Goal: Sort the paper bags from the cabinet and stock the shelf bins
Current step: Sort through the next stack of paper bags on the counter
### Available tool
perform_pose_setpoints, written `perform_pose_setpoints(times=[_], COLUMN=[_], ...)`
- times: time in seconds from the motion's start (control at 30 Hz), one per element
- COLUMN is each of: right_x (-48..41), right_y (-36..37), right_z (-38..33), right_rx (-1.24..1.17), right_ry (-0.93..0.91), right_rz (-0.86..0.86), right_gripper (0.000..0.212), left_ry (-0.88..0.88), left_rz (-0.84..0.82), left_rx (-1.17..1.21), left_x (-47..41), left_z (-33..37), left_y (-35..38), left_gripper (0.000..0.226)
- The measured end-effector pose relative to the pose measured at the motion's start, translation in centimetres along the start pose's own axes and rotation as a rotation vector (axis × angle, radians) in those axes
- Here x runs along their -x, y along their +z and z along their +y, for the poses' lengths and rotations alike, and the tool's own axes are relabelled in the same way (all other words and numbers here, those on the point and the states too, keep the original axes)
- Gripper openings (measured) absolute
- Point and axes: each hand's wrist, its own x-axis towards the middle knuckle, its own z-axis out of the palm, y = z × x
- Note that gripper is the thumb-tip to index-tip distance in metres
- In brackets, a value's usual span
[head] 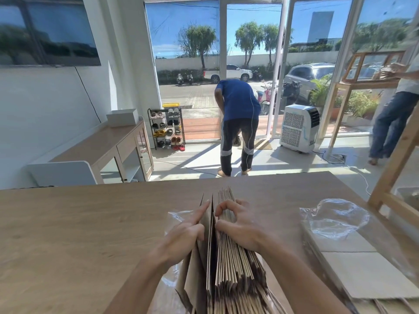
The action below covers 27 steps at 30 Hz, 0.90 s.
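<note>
A thick stack of flat brown paper bags (235,264) stands on edge on the wooden table (79,223), right in front of me. My left hand (183,232) pinches a few bags pulled away from the stack's left side. My right hand (240,225) lies on top of the main stack, fingers curled over the bag edges. A narrow gap shows between the two groups. Clear plastic wrap (174,217) lies under the bags.
A pack of flat white sheets in clear plastic (353,252) lies on the table at right. A wooden shelf frame (394,171) stands at the right edge. Beyond the table, a person in blue (238,125) bends by the glass door; another person (394,123) stands far right.
</note>
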Motion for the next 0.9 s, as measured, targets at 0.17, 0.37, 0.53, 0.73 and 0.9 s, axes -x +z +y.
perform_pose_setpoints(times=[0.17, 0.37, 0.53, 0.73, 0.9], right_x=[0.0, -0.1, -0.1, 0.1, -0.2], right_y=[-0.1, -0.2, 0.1, 0.2, 0.4], right_z=[0.2, 0.2, 0.1, -0.2, 0.0], right_rx=[-0.028, -0.008, 0.019, 0.070, 0.096], right_ry=[-0.019, -0.036, 0.007, -0.021, -0.027], right_rz=[0.008, -0.008, -0.024, -0.029, 0.002], right_gripper=[0.025, 0.033, 0.019, 0.015, 0.016], left_ry=[0.015, 0.022, 0.012, -0.003, 0.023], left_rz=[-0.008, -0.011, -0.035, -0.056, -0.011], left_rx=[0.005, 0.001, 0.025, 0.021, 0.063], left_x=[-0.2, -0.7, -1.2, -2.5, -3.0], left_z=[-0.3, -0.9, -1.4, -2.4, -3.2], left_y=[0.1, 0.1, 0.1, -0.4, -0.3], left_gripper=[0.088, 0.089, 0.091, 0.099, 0.100])
